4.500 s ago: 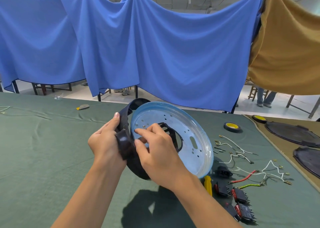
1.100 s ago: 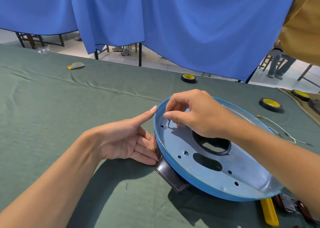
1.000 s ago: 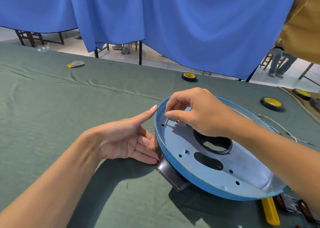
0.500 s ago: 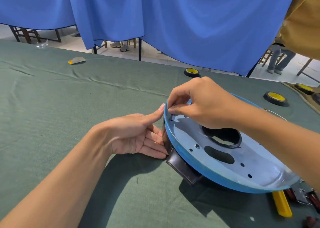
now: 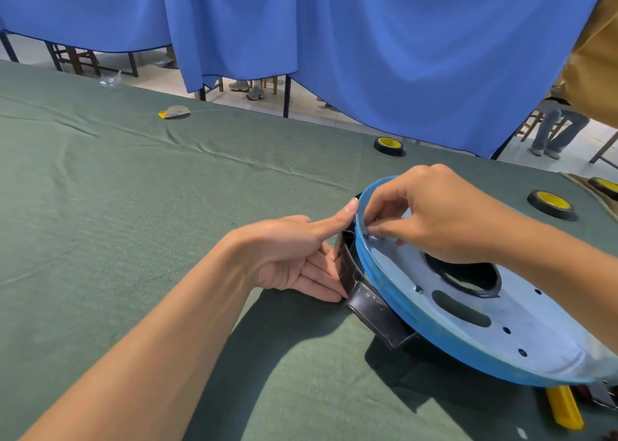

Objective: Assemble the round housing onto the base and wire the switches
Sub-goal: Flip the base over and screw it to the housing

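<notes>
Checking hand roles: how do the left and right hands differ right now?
The left hand lies beside the black housing, thumb on the blue plate's rim; the right hand reaches over the plate. Left fingers are straight; right fingers curl, pinching a small part. Both work at the plate's same edge.

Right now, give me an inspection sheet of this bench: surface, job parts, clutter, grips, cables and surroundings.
Surface: creased green cloth over the table.
Job's things: blue housing lies tilted on the black base; a small part, too small to identify, sits at a hole by the housing's rim.
Clutter: three tape rolls at the far side; yellow tool at the housing's near edge; paper scrap far off.
Grips: left hand has its thumb on the housing's rim and straight fingers against the base; right hand pinches the small part.
Cables: nothing seen.
Surroundings: blue drapes, a tan drape, chairs and people's legs beyond.
</notes>
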{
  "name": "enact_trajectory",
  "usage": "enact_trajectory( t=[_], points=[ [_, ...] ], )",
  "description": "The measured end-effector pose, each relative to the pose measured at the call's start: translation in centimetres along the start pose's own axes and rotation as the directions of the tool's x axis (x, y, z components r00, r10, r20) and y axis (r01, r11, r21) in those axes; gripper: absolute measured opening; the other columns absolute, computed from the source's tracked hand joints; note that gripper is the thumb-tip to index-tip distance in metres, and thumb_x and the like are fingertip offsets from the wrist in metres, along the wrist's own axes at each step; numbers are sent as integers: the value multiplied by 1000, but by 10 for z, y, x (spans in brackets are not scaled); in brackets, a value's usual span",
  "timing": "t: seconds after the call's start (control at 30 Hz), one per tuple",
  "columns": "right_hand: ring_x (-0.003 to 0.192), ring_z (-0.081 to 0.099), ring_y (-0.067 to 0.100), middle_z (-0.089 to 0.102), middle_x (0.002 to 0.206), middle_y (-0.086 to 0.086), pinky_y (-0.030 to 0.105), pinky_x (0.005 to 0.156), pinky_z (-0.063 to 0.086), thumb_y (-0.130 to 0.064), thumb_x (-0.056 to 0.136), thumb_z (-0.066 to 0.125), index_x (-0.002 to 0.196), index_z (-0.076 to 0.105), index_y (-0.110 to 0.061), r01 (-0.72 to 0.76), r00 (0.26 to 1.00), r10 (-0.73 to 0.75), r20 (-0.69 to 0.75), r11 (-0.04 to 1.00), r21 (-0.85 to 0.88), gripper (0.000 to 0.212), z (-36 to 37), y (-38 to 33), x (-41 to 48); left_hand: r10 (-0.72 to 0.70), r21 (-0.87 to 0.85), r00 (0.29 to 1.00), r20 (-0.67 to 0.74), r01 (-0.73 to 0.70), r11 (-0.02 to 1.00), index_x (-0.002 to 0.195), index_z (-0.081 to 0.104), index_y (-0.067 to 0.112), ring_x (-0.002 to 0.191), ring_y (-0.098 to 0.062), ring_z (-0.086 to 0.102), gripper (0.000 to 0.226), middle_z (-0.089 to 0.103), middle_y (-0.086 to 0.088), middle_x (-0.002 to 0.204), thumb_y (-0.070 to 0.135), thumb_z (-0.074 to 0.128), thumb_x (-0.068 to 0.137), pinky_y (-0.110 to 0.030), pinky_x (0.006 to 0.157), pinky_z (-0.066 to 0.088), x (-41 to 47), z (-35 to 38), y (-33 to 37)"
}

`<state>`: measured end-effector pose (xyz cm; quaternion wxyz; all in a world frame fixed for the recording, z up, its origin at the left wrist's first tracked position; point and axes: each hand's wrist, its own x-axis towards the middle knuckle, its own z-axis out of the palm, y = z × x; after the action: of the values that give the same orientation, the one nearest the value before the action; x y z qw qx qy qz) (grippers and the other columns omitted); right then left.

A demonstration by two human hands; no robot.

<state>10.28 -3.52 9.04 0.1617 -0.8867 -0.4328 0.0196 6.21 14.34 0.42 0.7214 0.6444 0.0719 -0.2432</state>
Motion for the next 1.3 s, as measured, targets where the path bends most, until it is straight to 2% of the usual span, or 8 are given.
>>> enact_trajectory(
  t=[0.1,0.23,0.33,0.47,0.8,1.1,1.23,1.3],
  points=[
    [69,63,-2,71,72,-12,24,70,52,-18,83,72,76,70,-35,-20,1000,21,13,997,-71,19,2,-5,0,-6,-7,1000,0,6,1000,62,68,4,67,-29,72,72,67,-18,68,76,65,59,-35,65,60,1,0,0],
    [58,58,-7,67,61,-16,17,60,46,-21,84,69,66,66,-32,-149,989,149,-9,989,-22,21,6,-10,2,-44,-46,999,-21,43,998,60,63,4,69,-30,72,81,65,-18,67,84,53,68,-37,67,60,3,-2,-1],
    [50,62,2,69,58,-6,21,55,48,-14,85,66,66,72,-19,-338,938,345,-14,926,169,21,12,-13,2,-44,-61,999,-11,43,997,65,61,4,68,-31,72,77,64,-17,67,80,53,73,-38,69,61,1,-2,-1],
    [52,59,13,68,62,11,19,47,47,2,90,60,66,70,-3,-491,838,541,76,684,539,26,18,-18,-1,-21,-89,999,45,25,996,75,59,4,66,-28,71,60,66,-17,69,63,65,71,-39,73,61,-4,-2,-1],
    [47,53,11,59,60,10,17,43,46,7,92,55,78,66,6,-490,815,563,137,544,681,18,6,-20,4,-14,-126,998,55,21,992,75,58,1,67,-30,72,62,66,-19,69,63,62,75,-41,75,62,-4,-3,-2],
    [53,59,14,66,62,10,23,55,53,-2,92,60,72,70,-2,-437,862,505,39,704,560,23,19,-14,8,-22,-136,998,61,30,990,73,59,2,67,-30,72,68,63,-15,64,70,63,66,-41,75,62,-3,-3,-2],
    [52,64,7,68,57,-4,22,67,54,-12,88,64,66,70,-16,-224,958,244,-151,965,139,24,18,-15,6,-11,-122,997,71,19,992,71,61,3,68,-28,72,68,63,-14,65,71,63,65,-40,76,61,-1,-4,-3],
    [59,63,5,66,63,-10,27,68,52,-15,88,63,71,68,-22,-82,982,69,-174,995,-65,20,18,-20,5,-16,-138,997,70,25,990,73,61,2,67,-28,72,71,62,-14,65,72,61,66,-39,74,61,-1,-4,-3]
  ],
)
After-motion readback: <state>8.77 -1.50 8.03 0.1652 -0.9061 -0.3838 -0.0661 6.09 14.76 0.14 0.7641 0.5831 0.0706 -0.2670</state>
